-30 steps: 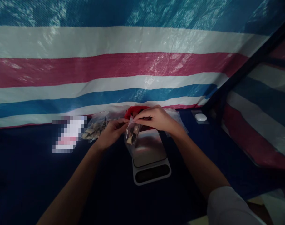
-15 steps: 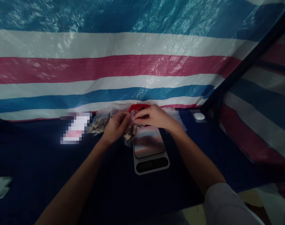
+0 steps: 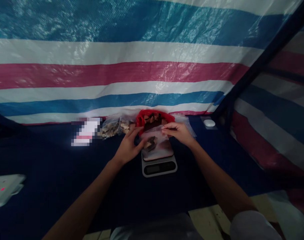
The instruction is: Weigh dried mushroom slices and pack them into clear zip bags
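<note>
A clear plastic bag (image 3: 154,138) with a few brownish dried pieces in it lies over the plate of a kitchen scale (image 3: 158,168). My right hand (image 3: 178,132) pinches the bag's upper right edge between thumb and fingers. Beside the bag's left side is my left hand (image 3: 129,146), thumb and fingers apart; its thumb tip is close to the pieces, and whether it touches the plastic I cannot tell. Just behind the scale, a red bag (image 3: 140,117) stands open with dark reddish-brown chunks inside.
Filled clear bags (image 3: 111,128) lie left of the red bag, with a pixelated bright rectangle (image 3: 87,131) further left. Flat clear bags (image 3: 190,125) and a white rounded object (image 3: 209,123) are to the right. A white device (image 3: 7,188) sits at left. Striped sheeting (image 3: 117,71) rises behind.
Both hands have moved apart, and the small clear bag has come from between them onto the scale. The left hand has opened. The red bag's contents now show.
</note>
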